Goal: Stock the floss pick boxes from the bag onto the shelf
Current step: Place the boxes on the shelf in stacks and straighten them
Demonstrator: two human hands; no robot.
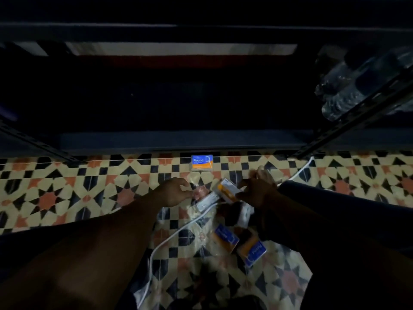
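A clear plastic bag (202,222) lies on the patterned floor between my arms, with two blue-and-orange floss pick boxes (225,239) (253,250) showing through it. My left hand (176,191) pinches the bag's upper edge. My right hand (257,189) grips one orange-and-white floss pick box (228,190), tilted, just above the bag's mouth. Another floss pick box (201,162) stands upright on the floor in front of the dark bottom shelf (178,139). The shelf's inside is too dark to see.
A white cable (169,239) runs across the tiled floor (67,191) under the bag and off to the right. A pack of water bottles (357,86) sits on the right shelf behind a slotted metal upright (348,128). My dark trouser leg (348,198) is at right.
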